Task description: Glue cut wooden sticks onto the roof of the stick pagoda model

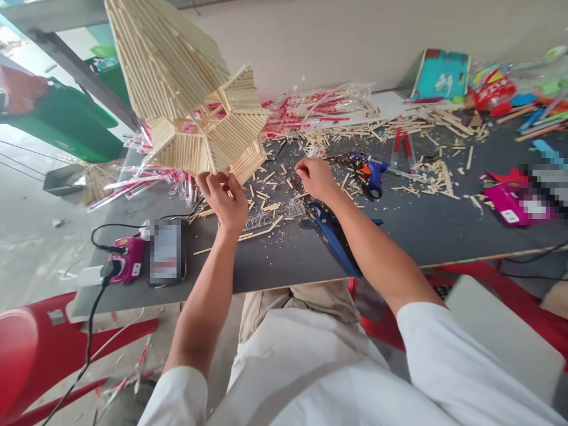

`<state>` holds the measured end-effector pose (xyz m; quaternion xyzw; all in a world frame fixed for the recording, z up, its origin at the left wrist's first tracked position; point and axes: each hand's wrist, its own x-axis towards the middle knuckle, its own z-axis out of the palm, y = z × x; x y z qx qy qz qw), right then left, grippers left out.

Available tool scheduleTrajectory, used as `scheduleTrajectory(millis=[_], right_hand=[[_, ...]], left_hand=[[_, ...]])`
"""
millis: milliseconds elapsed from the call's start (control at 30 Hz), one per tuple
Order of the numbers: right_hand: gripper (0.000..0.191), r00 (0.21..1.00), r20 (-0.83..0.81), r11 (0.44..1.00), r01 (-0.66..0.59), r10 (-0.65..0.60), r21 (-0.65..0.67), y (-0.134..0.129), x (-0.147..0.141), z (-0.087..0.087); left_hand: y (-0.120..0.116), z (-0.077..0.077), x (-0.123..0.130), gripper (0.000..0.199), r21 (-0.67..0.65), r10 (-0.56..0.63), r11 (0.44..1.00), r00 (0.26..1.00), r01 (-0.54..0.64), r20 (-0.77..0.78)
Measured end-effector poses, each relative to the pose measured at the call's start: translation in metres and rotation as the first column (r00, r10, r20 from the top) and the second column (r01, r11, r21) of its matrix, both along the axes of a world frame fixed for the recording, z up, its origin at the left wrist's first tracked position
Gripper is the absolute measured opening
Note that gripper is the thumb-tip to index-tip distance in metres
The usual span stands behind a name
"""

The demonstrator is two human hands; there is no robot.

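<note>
A tower-like model made of thin wooden sticks (173, 71) stands tilted at the left back of the table, with a tall roof above a flared lower skirt. Curled against the skirt's near edge, the fingers of my left hand (224, 198) grip the model. My right hand (316, 179) hovers over scattered stick pieces, its fingertips pinched together; anything between them is too small to make out. Blue-handled cutters (333, 239) lie below my right wrist. Beyond that forearm is a blue hot glue gun (374, 173). A clear ruler (270, 218) lies between my arms.
Plastic-wrapped stick bundles (319, 109) line the wall. A phone (166, 251) and magenta power strip (128, 259) with cords sit at the left front. Another magenta box (506, 201) lies right. Red chairs (35, 355) flank me; a green bin (66, 124) stands left.
</note>
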<state>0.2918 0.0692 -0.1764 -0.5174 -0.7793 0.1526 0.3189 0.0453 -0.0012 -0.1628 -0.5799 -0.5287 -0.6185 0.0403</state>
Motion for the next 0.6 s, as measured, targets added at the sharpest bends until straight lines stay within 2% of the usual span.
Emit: scheduleTrajectory(millis=[200, 300, 500, 600], right_hand=[[0.016, 1.000, -0.002, 1.000, -0.011, 0.011, -0.014, 0.001, -0.001, -0.003], [0.013, 1.000, -0.006, 1.000, -0.019, 0.019, -0.011, 0.000, -0.001, -0.003], [0.004, 0.999, -0.041, 0.999, -0.025, 0.026, 0.036, 0.006, -0.011, 0.008], [0.012, 0.993, -0.005, 0.993, -0.115, 0.115, -0.004, 0.024, -0.030, 0.016]], left_hand=[[-0.002, 0.004, -0.002, 0.015, 0.010, 0.070, 0.998, 0.998, -0.070, -0.007], [-0.004, 0.009, -0.004, 0.015, -0.035, 0.130, 0.991, 0.992, -0.130, 0.002], [-0.003, 0.005, -0.005, 0.015, -0.046, 0.116, 0.992, 0.993, -0.114, 0.036], [-0.002, 0.003, -0.005, 0.014, -0.031, 0.096, 0.995, 0.994, -0.095, 0.047]])
